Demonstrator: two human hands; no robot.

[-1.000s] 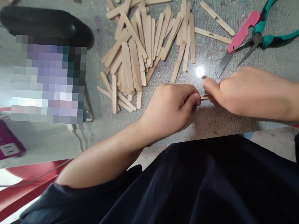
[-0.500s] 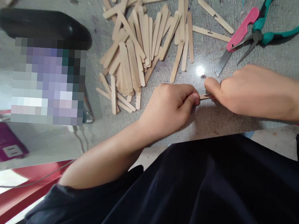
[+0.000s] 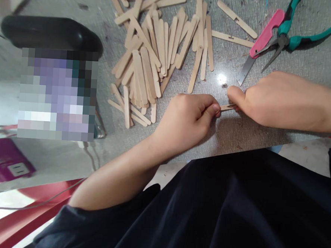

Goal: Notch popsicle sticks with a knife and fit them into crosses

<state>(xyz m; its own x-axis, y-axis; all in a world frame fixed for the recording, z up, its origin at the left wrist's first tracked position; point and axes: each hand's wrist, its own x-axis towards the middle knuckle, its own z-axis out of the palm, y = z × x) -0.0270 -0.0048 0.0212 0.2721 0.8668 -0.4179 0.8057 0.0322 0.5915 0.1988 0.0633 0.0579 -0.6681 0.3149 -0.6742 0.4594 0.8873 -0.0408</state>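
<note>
My left hand (image 3: 190,116) is closed, pinching a wooden craft stick (image 3: 224,107) between thumb and fingertips near the table's front edge. My right hand (image 3: 263,102) is curled at the stick's other end, its thumb lying above. A small dark, pointed shape shows at the stick beside the right fingers; what those fingers grip is mostly hidden. Beyond the hands, a pink-handled utility knife (image 3: 264,36) lies with its blade out, next to teal-handled needle-nose pliers (image 3: 282,41). Two notched craft sticks (image 3: 237,19) lie left of the knife.
A loose pile of craft sticks (image 3: 155,52) spreads over the grey table (image 3: 119,143) beyond my left hand. At the left are a black rounded object (image 3: 51,33), a blurred-out patch, and a purple power socket box (image 3: 7,159) with cables.
The view has shifted slightly. Both hands keep almost the same position around the craft stick; no object has visibly been moved.
</note>
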